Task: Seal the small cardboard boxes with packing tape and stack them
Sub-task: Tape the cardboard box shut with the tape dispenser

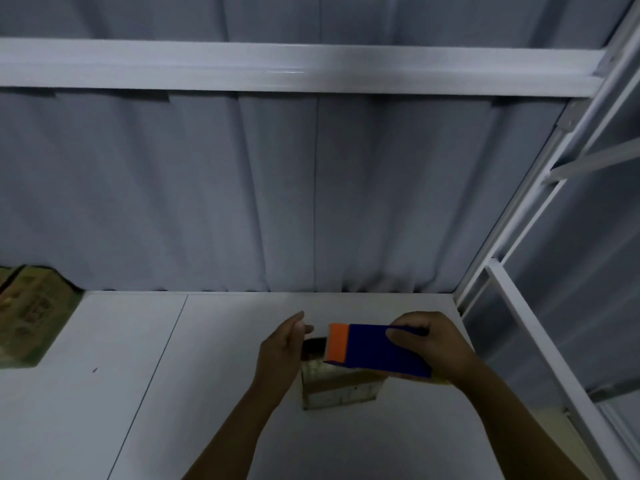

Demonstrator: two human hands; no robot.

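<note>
- Right fingers (403,337): curled round the near end of a blue block (384,351) with an orange end cap. The thumb lies on its broad blue face and the other fingers wrap over the far edge.
- Blue block: held off the tabletop, roughly level, with the orange end pointing left. It sits right above the small cardboard box (341,389) and covers part of that box's top.
- A scrap of something yellow shows under the right hand (434,346). Can't tell what it is.
- Left fingers (297,319): straight, close together, holding nothing. The thumb is slightly apart and points toward the orange end, with a small gap between them.
- Left hand (282,346): seen edge-on, just left of the box's far-left corner. Can't tell if it touches the box.
- Both forearms come in from the bottom edge and converge on the box.
- Small cardboard box: stands on the white tabletop (207,375), centre-right. A dark opening shows at its top left, but the contents are not visible.
- Larger printed cartons (29,317): at the far left edge of the tabletop, well apart from the hands.
- Grey curtain (207,185) behind, white metal frame (540,327) on the right.
</note>
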